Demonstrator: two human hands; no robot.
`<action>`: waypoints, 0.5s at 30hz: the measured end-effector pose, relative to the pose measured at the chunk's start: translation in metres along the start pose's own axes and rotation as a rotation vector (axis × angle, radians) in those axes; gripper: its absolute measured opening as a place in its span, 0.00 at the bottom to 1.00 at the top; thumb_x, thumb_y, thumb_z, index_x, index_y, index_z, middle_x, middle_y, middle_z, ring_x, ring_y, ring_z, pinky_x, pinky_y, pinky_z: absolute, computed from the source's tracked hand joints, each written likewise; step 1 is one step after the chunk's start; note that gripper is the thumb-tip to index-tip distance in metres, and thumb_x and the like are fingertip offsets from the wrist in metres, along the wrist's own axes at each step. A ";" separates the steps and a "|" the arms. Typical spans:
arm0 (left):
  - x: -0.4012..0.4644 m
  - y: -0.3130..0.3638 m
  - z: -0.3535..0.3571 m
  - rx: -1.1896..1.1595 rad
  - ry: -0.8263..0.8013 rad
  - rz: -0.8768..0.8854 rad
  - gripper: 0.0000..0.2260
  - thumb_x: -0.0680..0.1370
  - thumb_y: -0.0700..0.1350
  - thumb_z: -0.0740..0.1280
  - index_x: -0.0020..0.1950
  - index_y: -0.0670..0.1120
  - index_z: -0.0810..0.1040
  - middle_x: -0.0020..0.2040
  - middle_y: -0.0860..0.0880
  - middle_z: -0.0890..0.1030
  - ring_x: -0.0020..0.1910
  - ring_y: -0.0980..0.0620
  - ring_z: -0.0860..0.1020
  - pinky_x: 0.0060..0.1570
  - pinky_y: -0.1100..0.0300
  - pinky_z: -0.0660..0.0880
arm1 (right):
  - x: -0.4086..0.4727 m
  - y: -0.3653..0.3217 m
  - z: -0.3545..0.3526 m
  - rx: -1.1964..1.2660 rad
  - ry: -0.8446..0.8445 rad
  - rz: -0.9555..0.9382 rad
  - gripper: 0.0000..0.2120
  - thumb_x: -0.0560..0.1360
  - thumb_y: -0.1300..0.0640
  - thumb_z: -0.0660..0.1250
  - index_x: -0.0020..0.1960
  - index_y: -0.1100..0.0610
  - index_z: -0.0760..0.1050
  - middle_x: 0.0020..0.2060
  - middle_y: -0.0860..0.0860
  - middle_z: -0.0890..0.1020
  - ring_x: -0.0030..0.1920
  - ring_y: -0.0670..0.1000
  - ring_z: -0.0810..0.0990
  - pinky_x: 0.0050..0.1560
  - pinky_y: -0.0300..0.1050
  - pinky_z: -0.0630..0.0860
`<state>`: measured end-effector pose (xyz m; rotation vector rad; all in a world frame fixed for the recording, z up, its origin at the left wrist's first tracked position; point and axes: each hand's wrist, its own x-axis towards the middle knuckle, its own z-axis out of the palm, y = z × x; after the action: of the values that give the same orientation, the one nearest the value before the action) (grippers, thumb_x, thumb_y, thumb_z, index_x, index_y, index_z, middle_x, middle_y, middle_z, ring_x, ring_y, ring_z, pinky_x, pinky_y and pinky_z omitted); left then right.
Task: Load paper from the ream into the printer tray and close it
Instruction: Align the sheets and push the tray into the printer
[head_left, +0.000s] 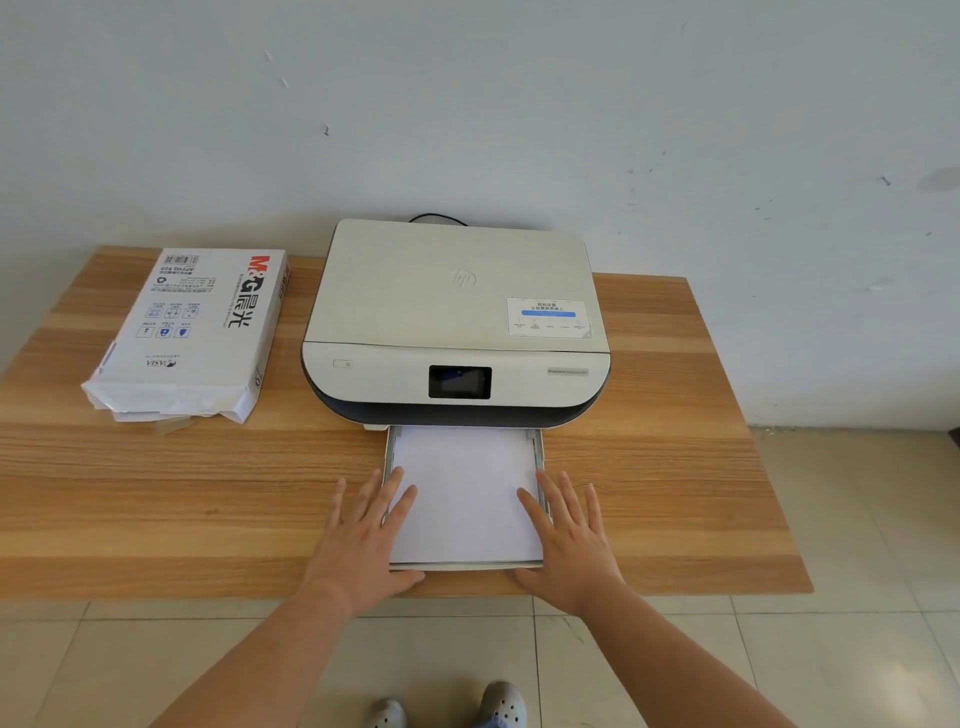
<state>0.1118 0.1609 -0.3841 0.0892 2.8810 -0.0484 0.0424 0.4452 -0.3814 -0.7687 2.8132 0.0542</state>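
A white printer (456, 322) with a dark front band stands at the back middle of the wooden table (156, 493). Its paper tray (540, 452) is pulled out toward me, and a stack of white paper (465, 488) lies flat in it. My left hand (363, 535) rests flat on the tray's left edge, fingers spread, some lying on the paper. My right hand (569, 535) lies the same way on the right edge. Neither hand grips anything. The opened ream (189, 327), in a white printed wrapper, lies on the table's left side with its torn end facing me.
A black cable (436, 218) loops behind the printer against the pale wall. The table's front edge runs just below the tray's end. Beige floor tiles (857, 519) lie to the right and below, where my grey shoes (501, 704) show.
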 end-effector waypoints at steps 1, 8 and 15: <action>0.001 0.000 0.000 -0.003 0.005 -0.004 0.46 0.66 0.75 0.54 0.77 0.52 0.50 0.79 0.47 0.49 0.77 0.46 0.43 0.72 0.38 0.40 | 0.001 0.000 0.000 -0.003 0.003 -0.002 0.46 0.64 0.27 0.60 0.76 0.50 0.62 0.76 0.56 0.62 0.76 0.60 0.52 0.70 0.65 0.49; 0.009 -0.002 -0.002 -0.008 0.032 0.006 0.45 0.67 0.75 0.53 0.76 0.54 0.42 0.78 0.49 0.39 0.77 0.46 0.41 0.72 0.37 0.39 | 0.008 0.003 -0.003 -0.015 0.010 -0.006 0.46 0.63 0.27 0.59 0.75 0.50 0.62 0.76 0.56 0.63 0.76 0.60 0.53 0.70 0.65 0.50; 0.016 -0.004 -0.005 -0.021 0.044 -0.006 0.45 0.66 0.75 0.55 0.76 0.56 0.42 0.79 0.48 0.42 0.77 0.45 0.45 0.71 0.38 0.39 | 0.016 0.005 -0.002 -0.004 0.003 0.009 0.46 0.63 0.27 0.61 0.74 0.50 0.64 0.75 0.55 0.64 0.75 0.60 0.55 0.70 0.65 0.51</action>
<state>0.0944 0.1585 -0.3833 0.0792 2.9254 -0.0168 0.0255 0.4415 -0.3830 -0.7578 2.8206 0.0595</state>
